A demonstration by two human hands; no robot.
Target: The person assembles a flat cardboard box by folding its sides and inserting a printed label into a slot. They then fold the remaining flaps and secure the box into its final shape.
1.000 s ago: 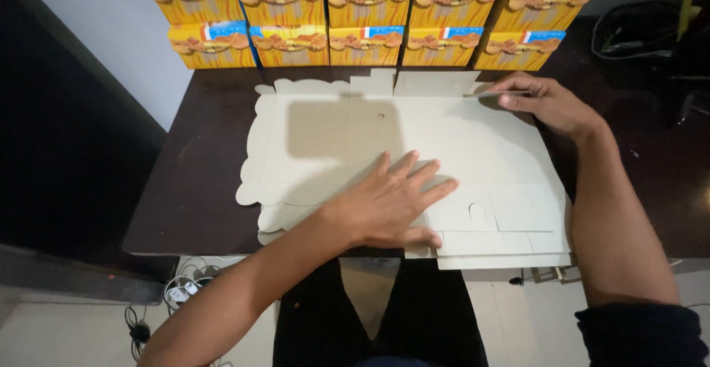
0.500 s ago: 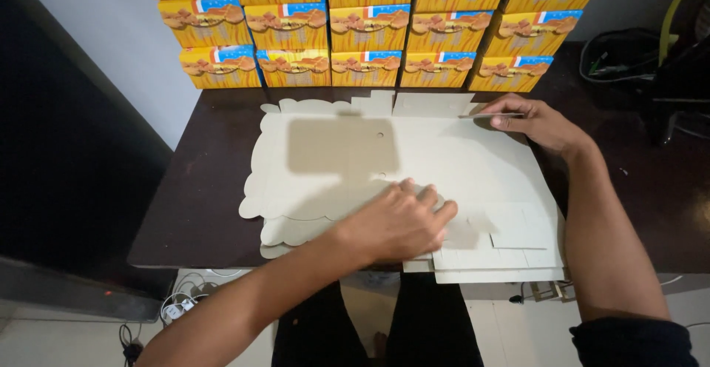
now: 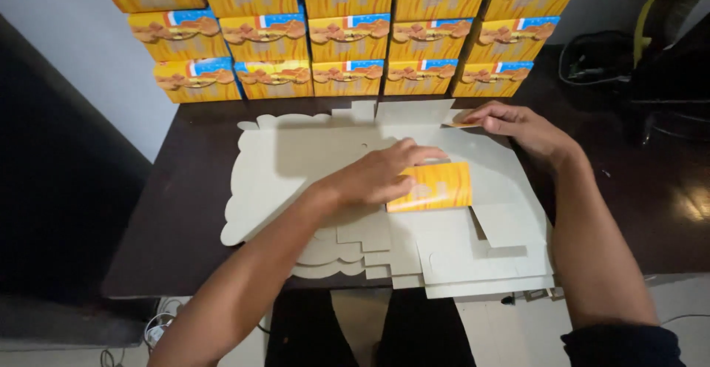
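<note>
A stack of flat, unfolded cardboard box blanks, grey side up, lies on a dark table. My left hand presses on the middle of the top blank and folds a flap over, showing its yellow-orange printed side. My right hand pinches the far right edge of the same blank and lifts a small tab there. Both forearms reach in from the near edge.
Several assembled yellow-orange boxes are stacked in rows against the wall behind the table. Dark bags and cables sit at the far right. Cables lie on the floor at the near left. The blanks overhang the table's near edge.
My left hand has moved up from the near part of the blank to its middle and turned a flap over, exposing its yellow printed face. My right hand stays at the far right edge.
</note>
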